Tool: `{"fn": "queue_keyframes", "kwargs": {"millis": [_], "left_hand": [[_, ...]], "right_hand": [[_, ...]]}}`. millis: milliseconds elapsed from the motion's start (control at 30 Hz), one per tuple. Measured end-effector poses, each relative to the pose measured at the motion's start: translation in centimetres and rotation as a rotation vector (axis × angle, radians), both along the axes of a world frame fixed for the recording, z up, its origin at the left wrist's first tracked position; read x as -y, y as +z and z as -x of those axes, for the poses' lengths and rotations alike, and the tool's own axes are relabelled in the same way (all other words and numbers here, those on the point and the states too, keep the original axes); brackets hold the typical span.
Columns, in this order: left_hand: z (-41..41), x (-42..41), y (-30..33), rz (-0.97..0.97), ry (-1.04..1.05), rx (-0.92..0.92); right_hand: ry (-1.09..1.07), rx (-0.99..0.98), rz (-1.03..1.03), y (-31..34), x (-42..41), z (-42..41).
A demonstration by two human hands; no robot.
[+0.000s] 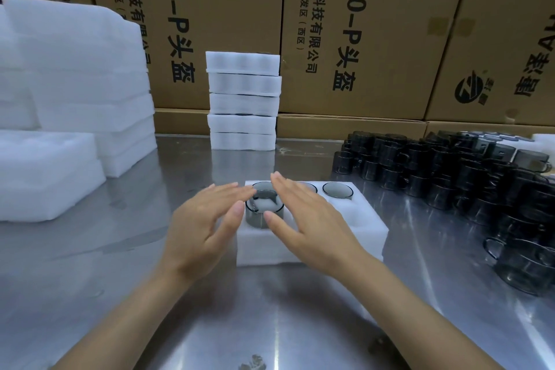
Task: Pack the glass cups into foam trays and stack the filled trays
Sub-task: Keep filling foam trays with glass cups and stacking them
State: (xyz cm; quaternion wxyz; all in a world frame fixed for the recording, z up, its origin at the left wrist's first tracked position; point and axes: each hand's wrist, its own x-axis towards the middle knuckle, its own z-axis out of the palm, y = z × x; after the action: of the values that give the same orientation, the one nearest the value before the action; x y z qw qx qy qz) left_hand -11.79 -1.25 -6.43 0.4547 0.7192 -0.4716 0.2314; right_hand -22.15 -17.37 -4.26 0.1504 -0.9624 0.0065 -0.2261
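Note:
A white foam tray (354, 228) lies on the steel table in front of me. A smoky grey glass cup (264, 210) stands partly out of a near-row pocket. More cups sit sunk in the far pockets, one showing at the far right (337, 190). My left hand (207, 219) hovers just left of the raised cup, fingers straight. My right hand (309, 219) hovers just right of it, fingers straight too. Neither hand grips the cup. A stack of filled trays (244, 100) stands at the back centre.
Many dark glass cups (468, 177) crowd the table at the right. Piles of empty foam trays (75, 84) rise at the left, with a lower pile (45, 174) nearer. Cardboard boxes (360, 24) wall off the back. Bare steel table (270, 309) lies near me.

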Motion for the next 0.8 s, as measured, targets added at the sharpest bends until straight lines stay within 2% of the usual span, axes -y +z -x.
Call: {"fn": "queue_keyframes", "kwargs": {"millis": [133, 267, 500, 600, 700, 800], "left_hand": [[0.7, 0.0, 0.2, -0.057, 0.079, 0.122], [0.8, 0.3, 0.2, -0.122, 0.107, 0.077], [1.1, 0.4, -0.1, -0.149, 0.143, 0.055], [1.3, 0.6, 0.0, -0.133, 0.134, 0.169], [1.8, 1.4, -0.2, -0.137, 0.078, 0.278], [1.9, 2.4, -1.1, -0.224, 0.036, 0.416]], "right_hand": [[-0.014, -0.084, 0.079, -0.2, -0.1, -0.2], [-0.048, -0.184, 0.190, -0.6, 0.0, -0.4], [-0.039, -0.162, 0.191, -0.9, 0.0, -0.4], [-0.045, -0.023, -0.077, -0.1, 0.9, -0.2], [-0.202, 0.266, -0.302, 1.0, 4.2, -0.1], [-0.361, 0.455, -0.702, 1.0, 9.0, -0.5]]}}
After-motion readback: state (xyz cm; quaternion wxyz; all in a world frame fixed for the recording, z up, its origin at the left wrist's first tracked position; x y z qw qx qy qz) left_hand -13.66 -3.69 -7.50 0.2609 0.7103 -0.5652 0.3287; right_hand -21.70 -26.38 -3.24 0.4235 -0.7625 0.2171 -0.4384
